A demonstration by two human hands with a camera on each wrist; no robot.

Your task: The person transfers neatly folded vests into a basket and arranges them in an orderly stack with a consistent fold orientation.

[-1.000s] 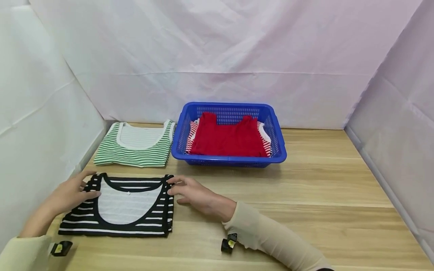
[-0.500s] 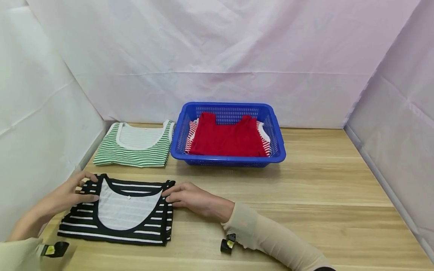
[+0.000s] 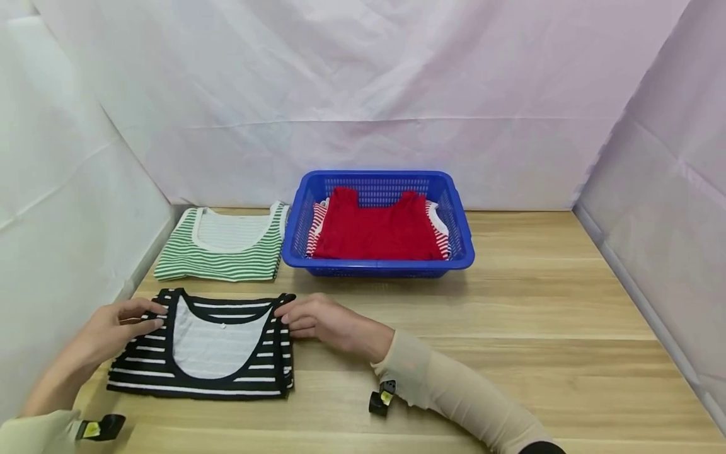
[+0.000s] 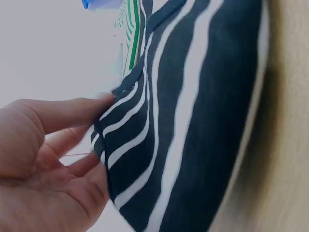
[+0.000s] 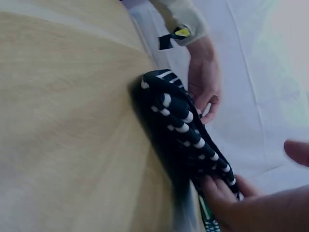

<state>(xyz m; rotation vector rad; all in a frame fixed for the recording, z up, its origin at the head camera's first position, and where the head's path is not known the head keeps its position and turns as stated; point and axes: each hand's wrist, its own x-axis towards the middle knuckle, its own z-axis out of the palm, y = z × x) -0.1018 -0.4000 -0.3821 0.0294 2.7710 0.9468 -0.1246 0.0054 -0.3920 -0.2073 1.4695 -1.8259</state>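
Observation:
A folded black-and-white striped tank top (image 3: 249, 372) lies at the front left of the head view, its scoop neck facing up and white inside. My left hand (image 3: 102, 331) pinches its left side near the shoulder; in the left wrist view, the thumb and fingers (image 4: 72, 111) close on the fabric's edge. At the upper right corner my right hand (image 3: 326, 321) grips the folded layers. The right wrist view shows fingers (image 5: 217, 191) on both sides of the cloth and the striped edge lifted from the table.
Behind it lies a folded green-and-white striped tank top (image 3: 227, 265). To that one's right stands a blue basket (image 3: 377, 268) holding a red top (image 3: 377, 233) over red-striped clothing (image 3: 317, 230). White sheeting (image 3: 363, 94) walls the wooden table (image 3: 539, 315) on the back and sides.
The right hand's spread fingers have closed on the corner. The black striped top came slightly nearer, then moved back away and a little right, both hands moving with it.

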